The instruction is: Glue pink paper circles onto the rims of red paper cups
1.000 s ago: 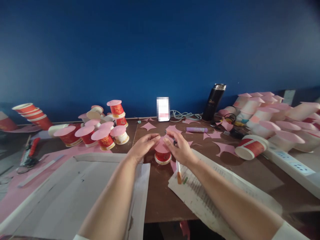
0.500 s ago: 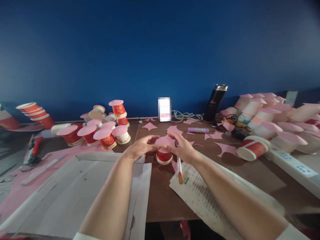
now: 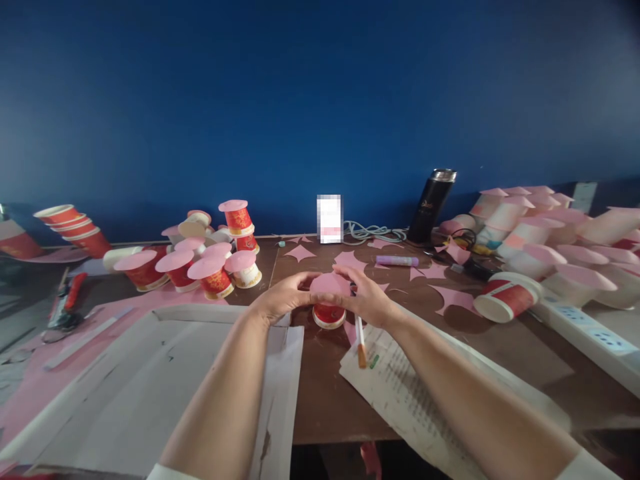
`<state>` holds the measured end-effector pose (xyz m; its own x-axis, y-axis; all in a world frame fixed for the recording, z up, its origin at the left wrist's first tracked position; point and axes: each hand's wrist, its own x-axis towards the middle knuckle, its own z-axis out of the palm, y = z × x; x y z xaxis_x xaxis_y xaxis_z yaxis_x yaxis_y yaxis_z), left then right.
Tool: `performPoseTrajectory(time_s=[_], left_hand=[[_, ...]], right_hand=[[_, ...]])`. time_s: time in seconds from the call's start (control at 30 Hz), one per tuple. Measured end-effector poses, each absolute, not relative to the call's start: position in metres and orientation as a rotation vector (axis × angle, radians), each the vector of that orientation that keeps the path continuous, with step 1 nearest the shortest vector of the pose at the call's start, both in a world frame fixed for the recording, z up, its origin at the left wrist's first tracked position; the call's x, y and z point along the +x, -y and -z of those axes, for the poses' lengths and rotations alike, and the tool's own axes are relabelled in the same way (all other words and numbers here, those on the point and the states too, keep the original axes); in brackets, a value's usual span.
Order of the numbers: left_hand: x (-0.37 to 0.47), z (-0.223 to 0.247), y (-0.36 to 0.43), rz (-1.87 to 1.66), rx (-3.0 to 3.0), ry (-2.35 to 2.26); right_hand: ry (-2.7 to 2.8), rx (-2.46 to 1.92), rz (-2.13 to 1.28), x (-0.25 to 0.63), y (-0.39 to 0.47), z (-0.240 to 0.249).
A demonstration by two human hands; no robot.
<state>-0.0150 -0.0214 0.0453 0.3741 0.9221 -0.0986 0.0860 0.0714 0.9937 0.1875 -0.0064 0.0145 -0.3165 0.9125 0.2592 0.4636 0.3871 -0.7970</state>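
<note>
A red paper cup [image 3: 329, 316] stands upside down on the brown table, with a pink paper disc [image 3: 330, 283] lying on its top. From the left, my left hand [image 3: 287, 295] grips the disc's edge, its thumb along the near side. My right hand [image 3: 367, 295] grips the opposite edge, the two thumbs nearly meeting in front. A brush with a white handle and brown tip [image 3: 361, 353] lies just below my right hand, partly on a printed sheet [image 3: 400, 383].
Disc-topped cups [image 3: 210, 273] stand at left, beside stacked red cups [image 3: 80, 230]. More cups [image 3: 530, 233] crowd the right, near a power strip [image 3: 590, 330]. A black flask [image 3: 431, 207], purple glue stick [image 3: 397, 261], pink scraps [image 3: 300, 253] and grey cardboard [image 3: 140, 387] surround the cup.
My thumbs have shifted slightly on the near edge of the disc. Both hands stay around the cup's top.
</note>
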Motion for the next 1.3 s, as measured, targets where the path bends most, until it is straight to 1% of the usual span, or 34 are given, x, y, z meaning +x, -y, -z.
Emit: performPoseTrajectory(time_s=[0.3, 0.53, 1.03, 1.3], left_hand=[[-0.018, -0.041, 0.018, -0.79, 1.339, -0.951], [-0.022, -0.038, 0.015, -0.799, 1.269, -1.116], [-0.017, -0.031, 0.012, -0.823, 1.213, -1.08], [-0.014, -0.028, 0.01, -0.892, 1.16, -1.066]], right_hand=[[1.935, -1.172, -0.782, 0.189, 0.005, -0.014], [1.769, -1.165, -0.926, 0.194, 0.002, -0.019], [1.778, -1.171, -0.935, 0.196, -0.003, -0.015], [1.754, -1.178, -0.938, 0.195, -0.002, -0.017]])
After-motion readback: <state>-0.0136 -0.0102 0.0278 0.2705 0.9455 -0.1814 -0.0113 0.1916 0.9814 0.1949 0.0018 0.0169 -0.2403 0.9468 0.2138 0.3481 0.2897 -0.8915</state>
